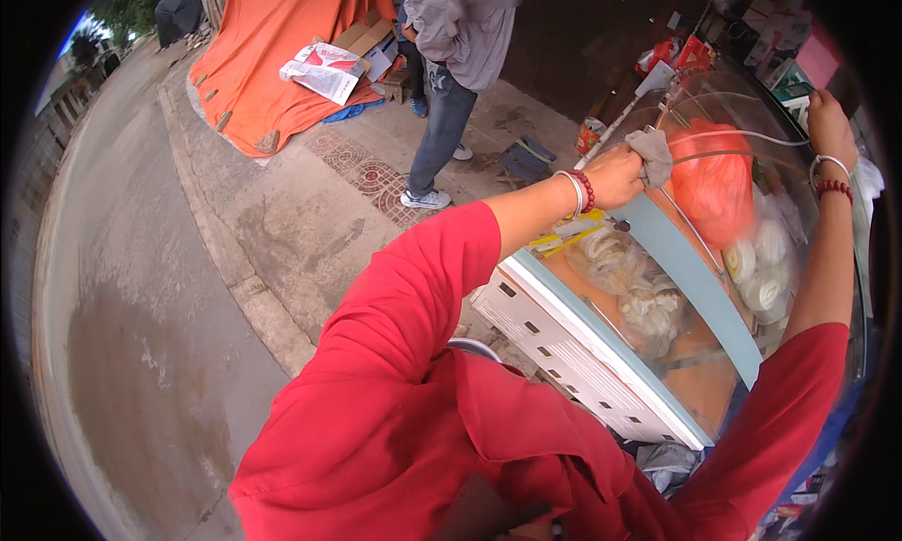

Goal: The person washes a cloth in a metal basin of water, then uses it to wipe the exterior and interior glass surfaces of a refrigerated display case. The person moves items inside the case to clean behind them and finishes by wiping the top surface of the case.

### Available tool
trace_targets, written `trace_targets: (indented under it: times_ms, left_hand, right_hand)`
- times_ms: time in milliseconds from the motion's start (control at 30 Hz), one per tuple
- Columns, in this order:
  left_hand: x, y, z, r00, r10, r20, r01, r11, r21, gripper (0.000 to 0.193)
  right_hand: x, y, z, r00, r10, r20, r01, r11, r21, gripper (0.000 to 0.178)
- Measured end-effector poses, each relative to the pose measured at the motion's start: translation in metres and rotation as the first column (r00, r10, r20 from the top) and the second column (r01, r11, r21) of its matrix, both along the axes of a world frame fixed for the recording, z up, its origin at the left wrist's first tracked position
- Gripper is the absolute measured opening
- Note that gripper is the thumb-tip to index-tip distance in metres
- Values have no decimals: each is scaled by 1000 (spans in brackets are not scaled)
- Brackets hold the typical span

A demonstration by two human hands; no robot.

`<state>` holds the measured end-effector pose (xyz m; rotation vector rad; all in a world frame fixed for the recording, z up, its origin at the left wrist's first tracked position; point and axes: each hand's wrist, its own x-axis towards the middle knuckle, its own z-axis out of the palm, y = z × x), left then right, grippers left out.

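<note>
A crumpled grey cloth point(651, 156) is bunched in the closed fingers of my left hand point(615, 177). That hand presses at the upper left edge of a glass display case point(691, 283), which has a pale blue band and a white vented base. On the case's far right side, my right hand point(832, 128) is raised with curled fingers; what they grip there is hidden. Behind the clear panel lie pale, folded items in plastic point(644, 301). A bulging orange-red plastic bag point(712, 184) sits farther back, beside white, rounded items in clear bags point(766, 264).
A person point(446, 90) in a grey top and jeans stands beyond the case. An orange tarp point(282, 62) spreads over the pavement at the back, with cardboard boxes point(366, 43) against it. A dark dustpan-like object point(528, 159) lies near the case. The road point(141, 306) runs along the left.
</note>
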<state>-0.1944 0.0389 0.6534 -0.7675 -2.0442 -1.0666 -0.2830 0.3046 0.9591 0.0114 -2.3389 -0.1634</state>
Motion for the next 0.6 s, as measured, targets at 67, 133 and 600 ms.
trace_targets:
  times_ms: [67, 133, 600]
  left_hand:
    - [-11, -7, 31, 999, -6, -36, 6, 1000, -8, 42]
    - [-23, 1, 65, 996, -54, -69, 52, 998, -39, 48]
    - [-31, 66, 170, 937, -304, -171, 289, 951, -108, 33]
  right_hand:
    - [16, -33, -9, 996, 20, -85, -20, 1000, 1, 42]
    - [19, -47, -10, 991, 7, -136, -6, 1000, 11, 42]
    - [53, -58, -21, 944, 91, -318, -114, 992, -55, 26]
